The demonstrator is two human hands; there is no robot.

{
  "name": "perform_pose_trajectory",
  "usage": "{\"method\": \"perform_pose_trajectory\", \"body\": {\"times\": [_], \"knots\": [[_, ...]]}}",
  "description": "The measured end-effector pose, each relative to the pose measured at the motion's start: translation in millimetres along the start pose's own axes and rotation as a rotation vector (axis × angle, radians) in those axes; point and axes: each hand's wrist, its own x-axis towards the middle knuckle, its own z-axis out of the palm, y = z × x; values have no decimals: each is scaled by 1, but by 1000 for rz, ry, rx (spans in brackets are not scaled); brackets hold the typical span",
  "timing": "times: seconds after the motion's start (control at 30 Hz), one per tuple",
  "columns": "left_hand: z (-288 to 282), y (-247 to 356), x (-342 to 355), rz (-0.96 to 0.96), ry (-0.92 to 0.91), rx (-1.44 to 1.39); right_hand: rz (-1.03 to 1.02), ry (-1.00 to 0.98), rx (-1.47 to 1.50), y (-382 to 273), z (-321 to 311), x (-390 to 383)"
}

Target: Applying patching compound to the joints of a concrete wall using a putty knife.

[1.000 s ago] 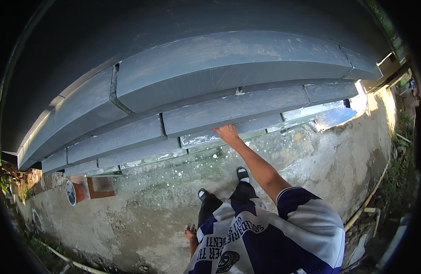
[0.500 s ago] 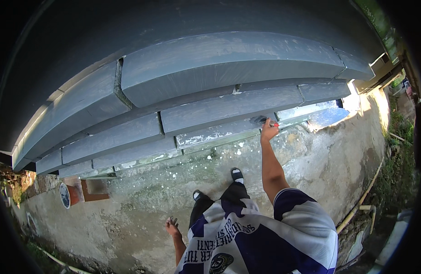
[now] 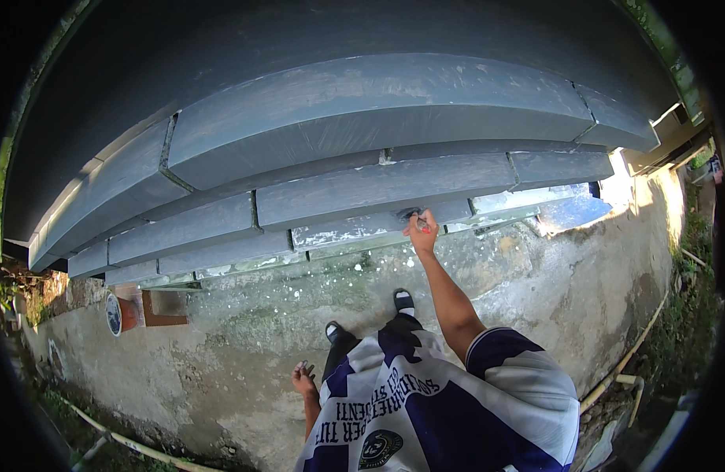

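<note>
My right hand (image 3: 422,230) is closed round a paintbrush (image 3: 409,213) with dark bristles and a bit of red on its handle. The bristles touch the lowest grey board (image 3: 347,229), whose surface is grey with patchy white areas. Above it, wider grey boards (image 3: 394,182) overhang in stepped rows, with dark gaps at their joints. My left hand (image 3: 303,381) hangs low beside my body, away from the boards. Its fingers are curled, and whatever small thing they may hold is too small to make out.
A reddish bucket (image 3: 128,313) with paint-smeared insides stands at the left beside a brown-edged flat panel (image 3: 166,318). White spots dot the concrete ground (image 3: 221,370). A yellowish pipe (image 3: 606,384) runs along the right, next to weeds.
My right hand and the paintbrush have moved left along the lowest board. The head view has shifted slightly, and my left hand stays low at my side.
</note>
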Motion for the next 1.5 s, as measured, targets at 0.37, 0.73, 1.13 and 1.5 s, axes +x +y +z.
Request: {"method": "perform_pose_trajectory", "body": {"times": [0.37,0.73,1.13,1.5], "knots": [[62,-16,-39,101,63,-96,84,-34,100,-1,8,-7],[62,-32,-65,54,131,-110,61,284,99,-4,25,3],[8,-5,-36,55,96,-107,-14,310,101,5,42,-14],[-67,23,34,108,-30,-33,29,495,75,13,10,-7]]}}
